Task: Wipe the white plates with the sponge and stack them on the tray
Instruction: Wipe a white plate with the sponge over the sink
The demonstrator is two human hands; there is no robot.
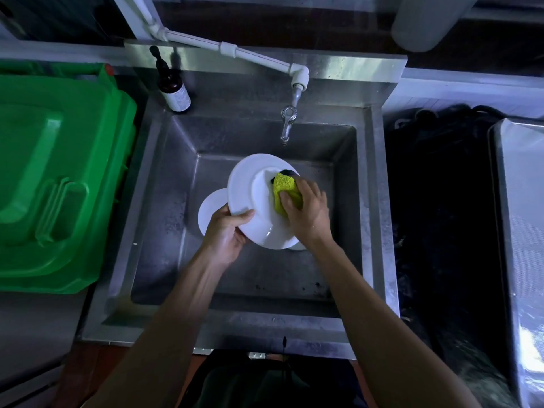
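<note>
The right hand (306, 210) is pressing the sponge (287, 191) onto the plate (253, 198), fingers curled over the yellow pad and pinning it against the inner well near the far right rim, a dark scrubbing layer peeking out at the top edge. The left hand (225, 234) is clamping the plate's near-left rim, thumb lying across the upper face and the other fingers hidden beneath, so the plate is being held tilted above the sink (164, 201) rather than resting on its floor. Under it, more white plates (210, 210) are lying in the basin, one showing to the left and a sliver of another just below the right wrist. This looks like the wiping step in full swing, with stacking not yet begun. The plate is looking stiff, glossy and wet, so it is likely slippery and breakable against the steel; a rim pinch with thumb on top and fingers below seems the sound hold, and shifting that grip around the rim should let the sponge reach the whole face. The sponge is soft and is squashing under the fingers, so firm pressure should be safe. Moving outward, the tap (288, 123) is hanging over the back of the basin with no stream visible, a dark bottle (173, 89) is standing at the back left corner, a green bin (59, 178) is sitting to the left, and a steel tray (518, 231) is waiting well off to the right.
</note>
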